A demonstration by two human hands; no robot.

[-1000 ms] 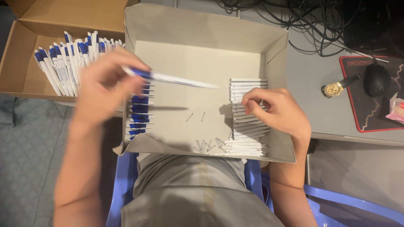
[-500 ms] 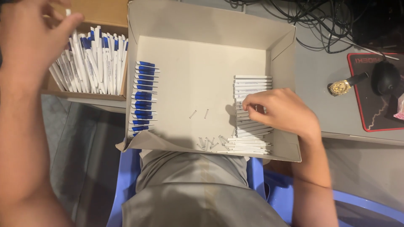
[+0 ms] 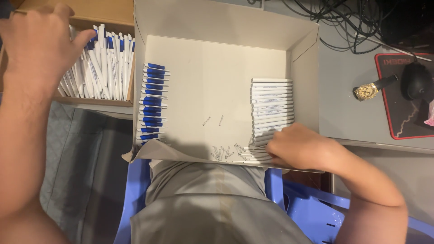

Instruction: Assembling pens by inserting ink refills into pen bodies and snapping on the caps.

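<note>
Reaching: left hand (image 3: pixel 38 43) spread over the pens (image 3: pixel 97 68) in the brown box (image 3: pixel 97 16), fingers loose and curled downward, thumb stretched toward the pen tops; whether a pen is pinched beneath the palm cannot be told.
Pens: white with blue clips, packed side by side and leaning, directly under and just right of the left fingertips.
Right hand: right hand (image 3: pixel 300 147) resting on the near end of the barrels (image 3: pixel 271 106), fingers bent and pressed onto the lowest few; a firm grasp cannot be told, as the fingertips are hidden.
Barrels: white tubes stacked in a neat column, running away from the right knuckles toward the far wall of the white box (image 3: pixel 226 20).
Caps: blue-ended pieces (image 3: pixel 151 101) in a column along the white box's left wall, well apart from the right fingers, near the left forearm.
Springs: two springs (image 3: pixel 213 120) lie loose on the box floor between the columns; a small heap of springs (image 3: pixel 224 152) sits just left of the right fingers.
Desk: watch (image 3: pixel 368 89), mouse (image 3: pixel 416 81) on a mat (image 3: pixel 398 122), cables (image 3: pixel 352 22), all beyond the right wrist.
Seat: blue chair (image 3: pixel 135 190) below both hands.
</note>
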